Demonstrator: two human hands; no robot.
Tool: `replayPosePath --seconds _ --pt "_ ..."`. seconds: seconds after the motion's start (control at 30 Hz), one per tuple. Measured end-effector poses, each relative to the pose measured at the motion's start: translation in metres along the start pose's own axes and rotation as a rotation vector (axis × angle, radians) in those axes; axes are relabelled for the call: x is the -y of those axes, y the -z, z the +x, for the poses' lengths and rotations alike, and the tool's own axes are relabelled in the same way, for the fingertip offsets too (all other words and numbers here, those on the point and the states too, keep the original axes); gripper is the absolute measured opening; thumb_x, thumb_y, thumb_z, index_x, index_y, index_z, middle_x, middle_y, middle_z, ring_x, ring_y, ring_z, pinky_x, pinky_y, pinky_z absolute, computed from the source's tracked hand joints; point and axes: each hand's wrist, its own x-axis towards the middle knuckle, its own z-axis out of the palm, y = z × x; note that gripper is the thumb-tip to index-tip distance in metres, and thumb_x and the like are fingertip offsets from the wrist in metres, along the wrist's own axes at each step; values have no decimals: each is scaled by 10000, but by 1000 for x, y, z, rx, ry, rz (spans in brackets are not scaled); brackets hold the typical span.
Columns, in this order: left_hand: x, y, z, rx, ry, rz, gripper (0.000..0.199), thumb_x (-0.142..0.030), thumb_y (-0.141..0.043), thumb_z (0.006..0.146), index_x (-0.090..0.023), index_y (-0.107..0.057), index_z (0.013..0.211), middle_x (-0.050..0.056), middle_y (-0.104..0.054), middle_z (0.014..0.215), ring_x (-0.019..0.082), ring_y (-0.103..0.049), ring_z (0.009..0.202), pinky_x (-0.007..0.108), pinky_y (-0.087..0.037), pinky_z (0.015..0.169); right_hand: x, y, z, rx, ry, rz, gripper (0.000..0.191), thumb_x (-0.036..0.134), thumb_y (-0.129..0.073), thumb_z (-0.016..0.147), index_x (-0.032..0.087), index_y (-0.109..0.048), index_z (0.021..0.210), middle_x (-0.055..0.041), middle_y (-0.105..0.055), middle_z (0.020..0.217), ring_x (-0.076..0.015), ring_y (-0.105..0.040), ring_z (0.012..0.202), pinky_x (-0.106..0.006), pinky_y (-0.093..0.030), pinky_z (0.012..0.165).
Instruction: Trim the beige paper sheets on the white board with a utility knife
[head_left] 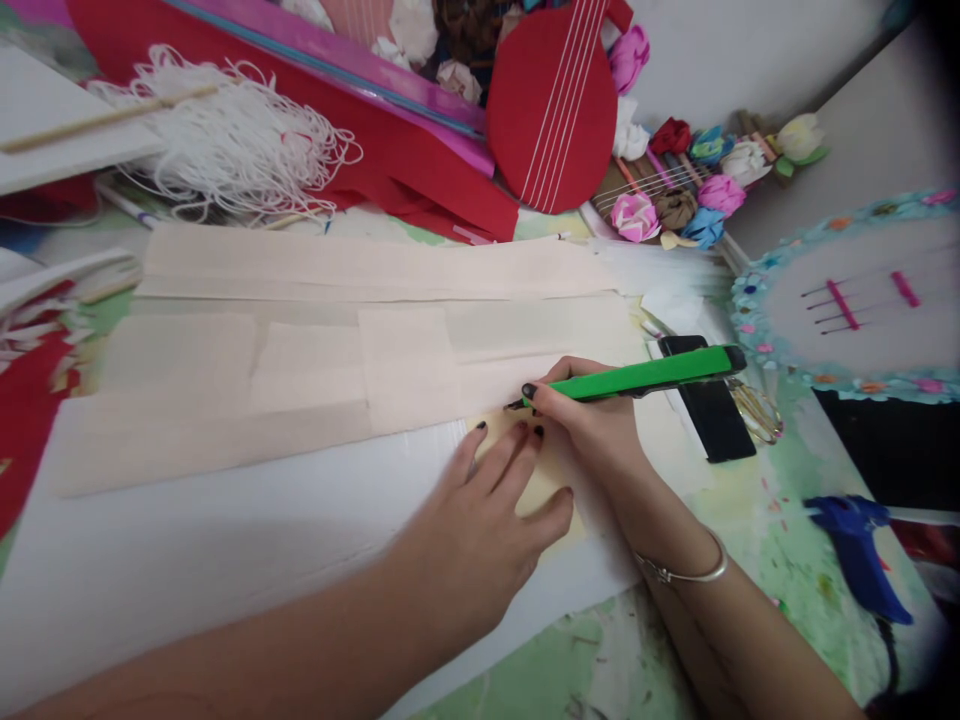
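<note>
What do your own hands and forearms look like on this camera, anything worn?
No gloves or sleeves show. The left hand has dark polish on its nails, and its wrist carries nothing visible. The right hand has a dark thumbnail and a thin silver bracelet at the wrist.

- so my table (517,680) has a blotchy green and pale yellow top
- plain whitish wall (697,50) behind the table
- duller grey upright surface (885,110) right of that wall, beyond the table, can't tell if it's wall or furniture
- light's pretty soft over the table, kinda dim around the edges
</note>
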Motion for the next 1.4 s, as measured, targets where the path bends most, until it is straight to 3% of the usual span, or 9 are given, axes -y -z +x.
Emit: replayPosePath --seconds 0.4,0.97,1.4 --pt "0 0 0 7 7 14 424 -342 -577 907 -251 -469 1307 232 -417 1463 362 -335 1413 597 -290 1097 -2 2 1 -19 -23 -9 232 265 -748 667 190 -552 569 48 -560 503 -89 -489 497 -218 -353 473" --pt "-1 -2 -1 3 -4 16 403 -324 -560 911 -234 -468 1293 295 -397 1454 397 -338 1410 609 -292 1079 -2 6 4 -58 -13 -77 233 289 -739 662 183 -560 557 29 -585 531 -92 -480 531 -225 -343 499" --pt "0 -2 -1 -2 -2 12 405 -312 -550 916 -241 -458 1304 281 -405 1456 394 -330 1416 601 -279 1086 -2 9 5 -60 -18 -73 244 310 -746 640 190 -558 542 31 -574 520 -98 -452 526 -251 -326 517"
